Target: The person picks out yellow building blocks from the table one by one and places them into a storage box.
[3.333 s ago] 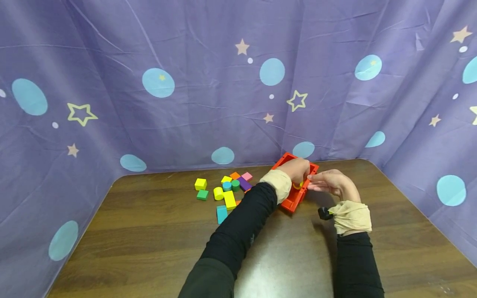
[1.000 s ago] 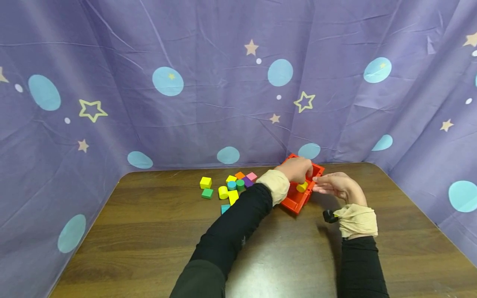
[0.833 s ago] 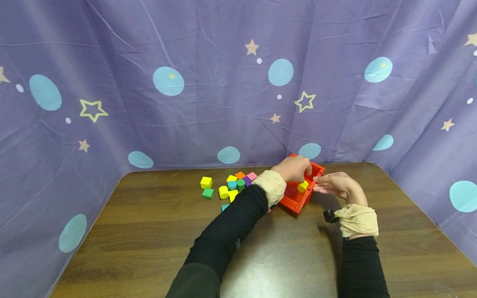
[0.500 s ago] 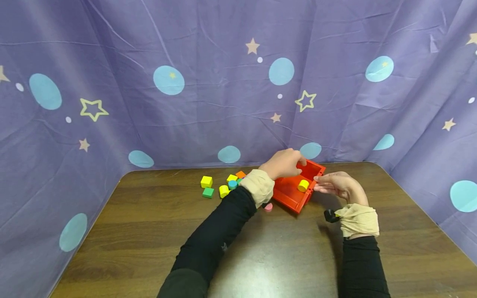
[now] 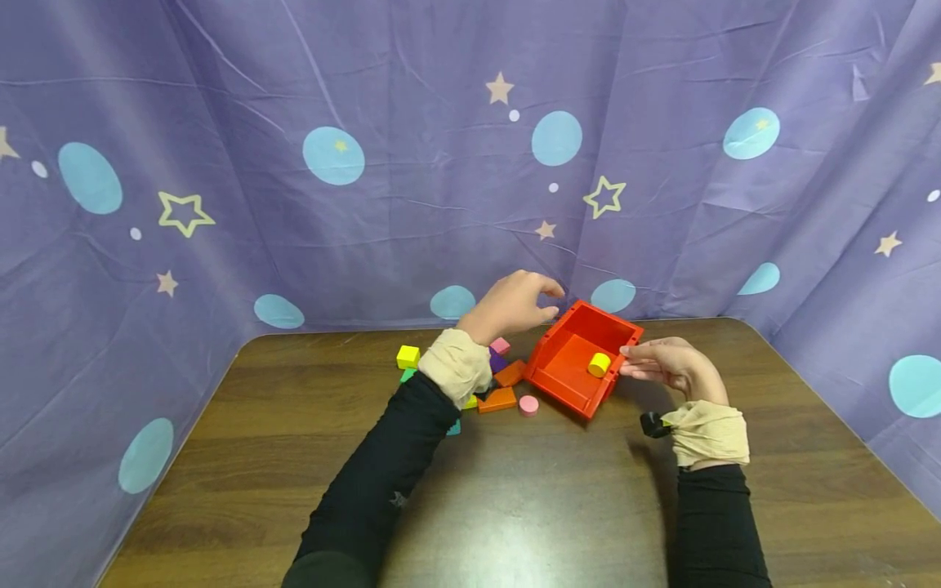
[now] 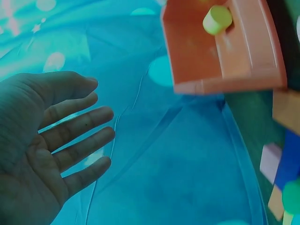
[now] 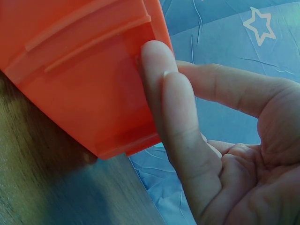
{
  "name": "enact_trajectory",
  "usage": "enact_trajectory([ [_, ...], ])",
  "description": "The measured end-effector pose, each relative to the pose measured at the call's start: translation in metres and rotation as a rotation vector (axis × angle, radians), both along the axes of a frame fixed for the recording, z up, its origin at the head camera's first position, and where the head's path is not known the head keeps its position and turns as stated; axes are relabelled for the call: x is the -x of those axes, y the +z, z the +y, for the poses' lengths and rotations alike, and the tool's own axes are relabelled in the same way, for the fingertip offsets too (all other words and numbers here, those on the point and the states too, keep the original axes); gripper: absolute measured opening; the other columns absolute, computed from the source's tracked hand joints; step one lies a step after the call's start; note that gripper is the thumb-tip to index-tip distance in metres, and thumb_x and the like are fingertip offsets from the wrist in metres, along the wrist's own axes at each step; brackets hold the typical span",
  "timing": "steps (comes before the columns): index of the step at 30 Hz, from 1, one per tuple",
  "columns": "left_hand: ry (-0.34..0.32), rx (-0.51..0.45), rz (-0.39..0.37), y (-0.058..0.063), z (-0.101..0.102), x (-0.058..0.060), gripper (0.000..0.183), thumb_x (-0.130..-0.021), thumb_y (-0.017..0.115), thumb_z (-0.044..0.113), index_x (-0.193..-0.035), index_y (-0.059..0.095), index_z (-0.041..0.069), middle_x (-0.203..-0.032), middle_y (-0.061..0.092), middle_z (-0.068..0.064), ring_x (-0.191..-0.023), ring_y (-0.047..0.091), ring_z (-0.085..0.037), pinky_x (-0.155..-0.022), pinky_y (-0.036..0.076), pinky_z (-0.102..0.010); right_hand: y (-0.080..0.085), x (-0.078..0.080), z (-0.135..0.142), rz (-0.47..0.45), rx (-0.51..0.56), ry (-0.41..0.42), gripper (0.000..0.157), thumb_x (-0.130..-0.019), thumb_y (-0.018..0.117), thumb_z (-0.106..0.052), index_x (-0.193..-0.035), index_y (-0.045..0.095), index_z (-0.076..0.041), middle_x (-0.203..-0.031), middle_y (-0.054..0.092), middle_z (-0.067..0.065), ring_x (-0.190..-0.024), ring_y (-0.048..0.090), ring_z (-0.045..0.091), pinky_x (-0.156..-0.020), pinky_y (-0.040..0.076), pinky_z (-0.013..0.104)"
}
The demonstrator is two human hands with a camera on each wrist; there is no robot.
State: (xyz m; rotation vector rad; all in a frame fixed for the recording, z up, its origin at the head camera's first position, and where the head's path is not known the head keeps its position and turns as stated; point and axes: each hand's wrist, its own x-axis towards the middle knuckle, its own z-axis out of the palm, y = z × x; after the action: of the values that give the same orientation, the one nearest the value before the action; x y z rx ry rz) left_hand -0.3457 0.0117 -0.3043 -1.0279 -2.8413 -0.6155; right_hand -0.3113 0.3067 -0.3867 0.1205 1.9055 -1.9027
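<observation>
A red plastic bin (image 5: pixel 560 377) stands tilted at the back right of the table, with one yellow cylinder (image 5: pixel 599 365) inside. My right hand (image 5: pixel 672 365) pinches its right-hand rim; in the right wrist view two fingertips (image 7: pixel 159 58) lie on the bin's outer wall and the thumb is at the edge. Holding nothing, my left hand (image 5: pixel 515 305) hovers to the left of the bin, above the coloured blocks. Its fingers are spread and relaxed in the left wrist view, apart from the bin. My left wrist and sleeve hide part of the block pile.
Several loose blocks lie left of the bin, among them a yellow cube (image 5: pixel 408 357), an orange block (image 5: pixel 497 400), a purple block (image 5: pixel 497 361) and a pink disc (image 5: pixel 528 406). A purple patterned curtain (image 5: pixel 412 204) hangs behind the wooden table (image 5: pixel 279 457).
My left hand has come up out of the bin and moved left, leaving the yellow cylinder inside. The right hand keeps its place at the rim.
</observation>
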Motion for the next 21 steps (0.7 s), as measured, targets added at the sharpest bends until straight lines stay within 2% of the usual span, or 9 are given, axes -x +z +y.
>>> enact_trajectory([
  [4, 0.024, -0.013, 0.028, 0.003, -0.021, -0.002, 0.033, -0.098, 0.068, 0.025, -0.129, 0.071, 0.015, -0.131, 0.07, -0.001, -0.125, 0.063, -0.019, -0.106, 0.05, -0.037, -0.001, 0.0, 0.001, 0.017, 0.009, 0.009, 0.02, -0.102, 0.056, -0.002, -0.09, 0.072, -0.005, -0.086, 0.078, 0.006, -0.078, 0.077, 0.011, -0.078, 0.06, 0.023],
  [10, 0.054, -0.047, -0.005, 0.003, -0.05, -0.009, 0.035, -0.099, 0.067, 0.024, -0.131, 0.069, 0.013, -0.134, 0.069, -0.004, -0.128, 0.061, -0.024, -0.108, 0.049, -0.04, -0.002, 0.0, 0.001, 0.019, 0.008, 0.013, 0.018, -0.101, 0.057, -0.001, -0.091, 0.071, -0.004, -0.085, 0.077, 0.004, -0.077, 0.076, 0.01, -0.078, 0.06, 0.023],
  [15, 0.097, -0.06, -0.006, -0.002, -0.069, -0.016, 0.036, -0.098, 0.067, 0.024, -0.133, 0.068, 0.014, -0.134, 0.068, -0.004, -0.127, 0.061, -0.023, -0.109, 0.048, -0.042, -0.002, 0.0, 0.0, 0.007, 0.025, 0.018, 0.012, -0.101, 0.058, -0.001, -0.099, 0.069, 0.001, -0.086, 0.077, 0.005, -0.078, 0.077, 0.012, -0.079, 0.06, 0.025],
  [17, 0.112, -0.053, -0.003, -0.005, -0.075, -0.017, 0.037, -0.098, 0.068, 0.024, -0.133, 0.067, 0.013, -0.134, 0.068, -0.004, -0.121, 0.063, -0.022, -0.107, 0.049, -0.041, -0.002, 0.0, 0.0, 0.007, 0.028, 0.018, 0.011, -0.101, 0.058, -0.001, -0.101, 0.069, 0.002, -0.087, 0.077, 0.005, -0.078, 0.077, 0.012, -0.08, 0.06, 0.025],
  [21, 0.133, -0.041, -0.024, -0.01, -0.085, -0.02, 0.037, -0.098, 0.068, 0.023, -0.134, 0.067, 0.013, -0.135, 0.068, -0.004, -0.12, 0.063, -0.023, -0.106, 0.05, -0.04, -0.002, 0.0, 0.0, 0.011, 0.029, 0.02, 0.012, -0.101, 0.058, -0.001, -0.101, 0.07, 0.001, -0.087, 0.077, 0.004, -0.079, 0.077, 0.012, -0.081, 0.06, 0.026],
])
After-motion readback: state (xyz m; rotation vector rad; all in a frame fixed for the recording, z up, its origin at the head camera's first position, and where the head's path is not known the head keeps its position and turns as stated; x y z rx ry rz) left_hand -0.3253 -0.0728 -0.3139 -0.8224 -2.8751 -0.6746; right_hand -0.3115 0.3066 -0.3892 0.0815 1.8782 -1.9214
